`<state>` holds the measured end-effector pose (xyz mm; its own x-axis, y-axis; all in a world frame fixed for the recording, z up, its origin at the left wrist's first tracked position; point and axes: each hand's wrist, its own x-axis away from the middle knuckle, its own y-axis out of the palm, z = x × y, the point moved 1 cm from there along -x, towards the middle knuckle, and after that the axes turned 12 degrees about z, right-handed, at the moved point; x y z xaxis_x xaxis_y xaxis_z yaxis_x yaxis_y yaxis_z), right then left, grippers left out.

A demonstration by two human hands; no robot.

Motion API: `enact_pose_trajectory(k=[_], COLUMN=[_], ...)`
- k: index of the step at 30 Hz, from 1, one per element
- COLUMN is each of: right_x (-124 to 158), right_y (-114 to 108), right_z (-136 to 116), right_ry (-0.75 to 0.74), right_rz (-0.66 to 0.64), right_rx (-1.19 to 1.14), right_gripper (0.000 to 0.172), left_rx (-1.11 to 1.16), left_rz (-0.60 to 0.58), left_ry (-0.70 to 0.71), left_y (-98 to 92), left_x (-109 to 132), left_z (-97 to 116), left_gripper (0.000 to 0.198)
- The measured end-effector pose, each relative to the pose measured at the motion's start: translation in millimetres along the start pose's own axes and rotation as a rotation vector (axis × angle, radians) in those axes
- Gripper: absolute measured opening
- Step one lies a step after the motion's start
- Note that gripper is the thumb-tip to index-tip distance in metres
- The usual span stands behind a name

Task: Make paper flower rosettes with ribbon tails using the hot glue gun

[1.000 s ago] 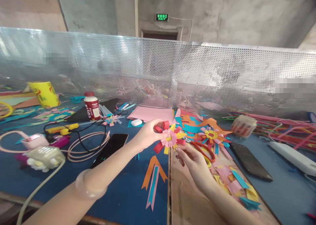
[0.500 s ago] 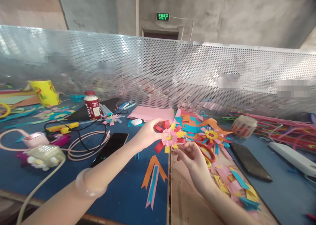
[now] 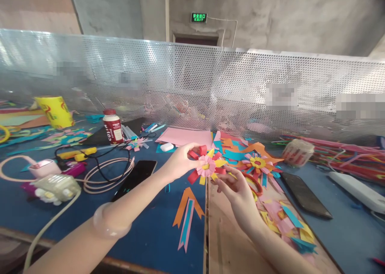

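A paper flower (image 3: 206, 166) with a pink centre and red and yellow petals is held up over the table seam. My left hand (image 3: 182, 160) grips it from the left, fingers partly hidden behind the petals. At its lower right edge, my right hand (image 3: 233, 186) pinches a petal. Below lie an orange folded ribbon (image 3: 179, 210) and a pink-and-blue ribbon strip (image 3: 187, 226). Behind my right hand, red-handled scissors (image 3: 255, 186) show in part. Another paper flower (image 3: 257, 162) rests on coloured paper to the right.
A black phone (image 3: 136, 178), coiled cable (image 3: 90, 180) and Costa bottle (image 3: 113, 127) are on the left. To the right are a dark phone (image 3: 305, 196), a white power strip (image 3: 357, 190) and paper scraps (image 3: 285, 226). A perforated metal screen (image 3: 192, 85) stands behind.
My right hand has shifted very slightly at the flower's lower right edge, its fingers now nearer the petals. Both hands keep hold of the flower.
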<state>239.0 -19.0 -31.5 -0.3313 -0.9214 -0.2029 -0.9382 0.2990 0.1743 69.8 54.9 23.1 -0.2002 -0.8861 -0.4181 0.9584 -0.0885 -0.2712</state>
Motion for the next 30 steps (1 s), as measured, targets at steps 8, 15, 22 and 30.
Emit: enact_pose_trajectory(k=[8,15,22,30], right_x=[-1.8,-3.3,-5.4,-5.8], right_y=[-2.2,-1.8,0.5,-1.2], right_z=[0.4,2.3,2.0,3.0], right_ry=[0.021,0.145,0.329,0.456], right_rz=[-0.011,0.024,0.045,-0.013], right_rx=[-0.007,-0.133,-0.344,-0.484], right_gripper=[0.045,0.051,0.055,0.033], left_rx=[-0.004,-0.017,-0.064,-0.104], left_rz=[-0.017,-0.005,0.008,0.002], left_ry=[0.002,0.004,0.014,0.033], left_y=[0.9,1.8,1.7,3.3], left_x=[2.0,2.5,2.7,4.4], left_z=[3.4,2.4,2.3,4.0], left_gripper=[0.042,0.04,0.044,0.044])
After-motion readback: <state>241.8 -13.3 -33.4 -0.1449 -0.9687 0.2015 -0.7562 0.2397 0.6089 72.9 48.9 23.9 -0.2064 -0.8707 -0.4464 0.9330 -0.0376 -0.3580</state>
